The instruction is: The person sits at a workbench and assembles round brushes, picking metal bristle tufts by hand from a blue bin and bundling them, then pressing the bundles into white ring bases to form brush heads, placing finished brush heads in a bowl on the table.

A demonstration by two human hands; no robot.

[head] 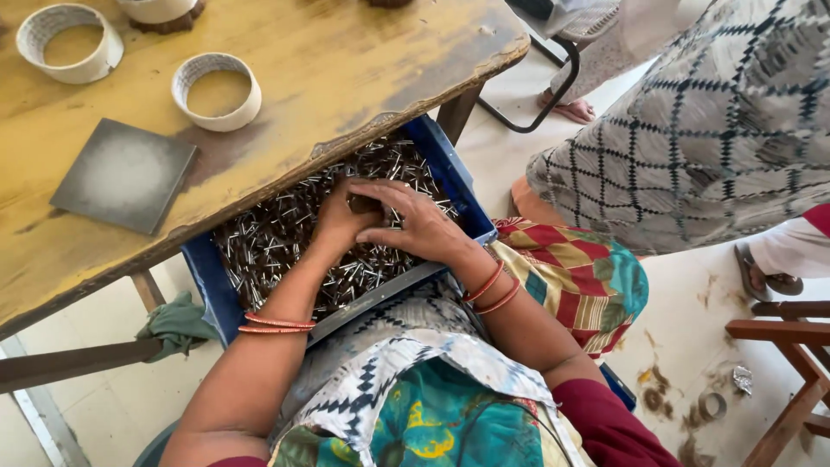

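A blue plastic crate (454, 177) rests on my lap, partly under the table's edge, filled with several small dark sticks with pale tips (268, 238). My left hand (337, 220) and my right hand (415, 225) are together in the middle of the crate, fingers curled around a small bunch of the sticks (363, 205). Both wrists wear orange bangles. My right hand lies over the bunch, with the left pressed against it from the left.
A worn yellow wooden table (346, 60) carries two white tape-like rings (216, 91) (71, 41) and a grey square tile (125, 173). Another person in a checked garment (709, 130) sits at the right. A wooden stool (791, 372) stands at the lower right.
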